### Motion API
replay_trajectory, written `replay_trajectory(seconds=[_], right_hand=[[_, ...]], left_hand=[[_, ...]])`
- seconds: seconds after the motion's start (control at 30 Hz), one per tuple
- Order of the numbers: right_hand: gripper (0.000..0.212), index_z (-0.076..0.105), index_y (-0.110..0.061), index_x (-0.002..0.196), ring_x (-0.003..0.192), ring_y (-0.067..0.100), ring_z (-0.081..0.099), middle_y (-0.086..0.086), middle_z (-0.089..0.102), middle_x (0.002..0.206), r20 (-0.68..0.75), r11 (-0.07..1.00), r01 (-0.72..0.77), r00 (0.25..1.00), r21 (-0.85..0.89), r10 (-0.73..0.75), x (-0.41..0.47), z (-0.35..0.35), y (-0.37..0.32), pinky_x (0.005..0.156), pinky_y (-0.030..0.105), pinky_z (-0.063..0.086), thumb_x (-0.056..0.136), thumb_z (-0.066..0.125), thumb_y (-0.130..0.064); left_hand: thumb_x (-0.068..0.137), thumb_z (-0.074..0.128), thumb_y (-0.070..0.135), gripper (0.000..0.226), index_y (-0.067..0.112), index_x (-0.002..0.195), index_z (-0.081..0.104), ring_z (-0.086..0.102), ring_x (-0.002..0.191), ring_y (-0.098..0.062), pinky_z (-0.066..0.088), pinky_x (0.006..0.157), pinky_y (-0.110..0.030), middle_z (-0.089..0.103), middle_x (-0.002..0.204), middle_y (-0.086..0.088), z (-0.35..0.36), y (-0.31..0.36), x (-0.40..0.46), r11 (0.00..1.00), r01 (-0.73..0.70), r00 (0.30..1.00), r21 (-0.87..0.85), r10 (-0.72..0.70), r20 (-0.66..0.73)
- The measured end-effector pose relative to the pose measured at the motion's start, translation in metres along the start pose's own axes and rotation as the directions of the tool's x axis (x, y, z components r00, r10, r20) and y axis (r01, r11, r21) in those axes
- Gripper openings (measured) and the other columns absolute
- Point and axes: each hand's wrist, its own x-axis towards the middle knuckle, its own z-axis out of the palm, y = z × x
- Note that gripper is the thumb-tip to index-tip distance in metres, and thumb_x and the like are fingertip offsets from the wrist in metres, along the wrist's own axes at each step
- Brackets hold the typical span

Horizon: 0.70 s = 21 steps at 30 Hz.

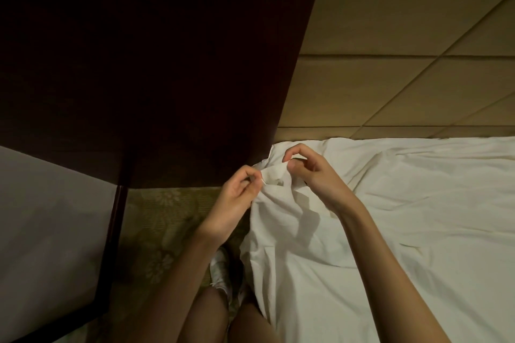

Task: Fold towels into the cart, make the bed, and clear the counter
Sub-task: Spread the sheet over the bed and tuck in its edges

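A white sheet (390, 217) covers the bed on the right, wrinkled, and hangs over the bed's left side. Its top-left corner (274, 175) is bunched up between my hands, close to the headboard. My left hand (237, 198) pinches the corner's edge between thumb and fingers. My right hand (312, 172) pinches the same corner from the right, thumb against forefinger, with the other fingers curled.
A dark wooden panel (153, 64) stands upright at the left, right beside the bed's corner. A padded tan headboard (404, 50) runs behind the bed. Patterned carpet (167, 231) lies below, with my legs and a white shoe (220, 267) on it. A pale surface (50, 217) lies at far left.
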Motion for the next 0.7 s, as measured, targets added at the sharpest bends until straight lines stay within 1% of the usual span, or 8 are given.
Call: replay_trajectory(seconds=[0.07,0.13,0.27,0.33,0.43,0.53,0.63,0.7], right_hand=[[0.016,0.053,-0.017,0.088,0.055,0.009,0.031,0.005,0.038,0.062,-0.015,1.000,-0.009,1.000,0.006,0.009,-0.001,0.000,0.004,0.050,0.020,0.026,0.096,0.046,-0.005],[0.016,0.050,-0.015,0.087,0.057,0.011,0.030,0.004,0.037,0.062,-0.038,1.000,-0.002,0.999,0.011,0.002,-0.001,0.000,0.009,0.050,0.022,0.025,0.095,0.046,-0.003],[0.029,0.053,-0.012,0.074,0.067,0.020,0.046,0.005,0.052,0.074,-0.039,0.992,0.063,0.997,-0.109,-0.068,-0.002,0.004,0.020,0.065,0.028,0.039,0.087,0.042,0.011],[0.034,0.063,-0.017,0.074,0.078,0.023,0.055,0.001,0.062,0.082,-0.001,0.974,0.043,0.999,-0.221,-0.044,-0.002,0.005,0.029,0.075,0.028,0.042,0.088,0.044,0.008],[0.027,0.070,-0.024,0.091,0.101,0.008,0.058,-0.009,0.066,0.102,0.024,0.964,-0.012,1.000,-0.264,0.019,-0.003,0.008,0.041,0.089,0.019,0.042,0.092,0.050,-0.006],[0.018,0.069,-0.027,0.098,0.108,-0.004,0.052,-0.019,0.061,0.108,0.046,0.951,-0.037,0.998,-0.306,0.054,0.001,0.010,0.049,0.091,0.006,0.034,0.089,0.061,-0.013],[0.017,0.070,-0.022,0.101,0.108,0.003,0.051,-0.012,0.058,0.109,0.063,0.927,-0.058,0.994,-0.371,0.087,0.008,0.011,0.053,0.085,-0.001,0.030,0.088,0.064,-0.013],[0.017,0.071,-0.017,0.102,0.109,0.012,0.049,-0.004,0.057,0.109,0.099,0.884,-0.048,0.989,-0.466,0.106,0.012,0.012,0.058,0.082,0.000,0.030,0.088,0.065,-0.012]], left_hand=[[0.094,0.050,0.013,0.008,0.014,0.090,0.057,0.055,0.084,-0.011,0.044,0.079,-0.027,0.056,0.084,0.003,0.001,-0.004,-0.002,1.000,-0.004,0.999,-0.029,0.003,-0.041],[0.094,0.051,0.014,0.008,0.012,0.092,0.058,0.056,0.082,-0.010,0.045,0.077,-0.027,0.057,0.083,0.002,0.000,-0.006,-0.001,0.999,-0.038,0.993,-0.001,0.038,-0.109],[0.095,0.050,0.012,0.009,0.015,0.092,0.058,0.058,0.082,-0.007,0.046,0.075,-0.024,0.059,0.085,0.002,-0.005,0.001,0.004,0.979,-0.128,0.967,0.159,0.159,-0.201],[0.096,0.048,0.012,0.011,0.017,0.090,0.055,0.058,0.084,-0.010,0.047,0.075,-0.024,0.058,0.088,-0.001,-0.010,0.006,0.006,0.962,-0.165,0.950,0.219,0.214,-0.227],[0.099,0.043,0.013,0.015,0.021,0.089,0.050,0.055,0.083,-0.015,0.045,0.070,-0.022,0.055,0.090,-0.008,-0.020,0.009,0.007,0.947,-0.181,0.928,0.267,0.254,-0.272],[0.100,0.040,0.011,0.018,0.023,0.089,0.047,0.050,0.078,-0.013,0.041,0.065,-0.018,0.050,0.085,-0.003,-0.029,0.008,0.007,0.936,-0.182,0.910,0.303,0.277,-0.309],[0.100,0.039,0.011,0.019,0.024,0.089,0.046,0.050,0.078,-0.012,0.041,0.065,-0.016,0.050,0.085,0.000,-0.037,0.006,0.005,0.936,-0.168,0.901,0.309,0.273,-0.338],[0.101,0.038,0.012,0.019,0.024,0.089,0.045,0.051,0.078,-0.010,0.042,0.066,-0.014,0.050,0.087,-0.001,-0.042,0.004,0.005,0.933,-0.157,0.893,0.324,0.274,-0.357]])
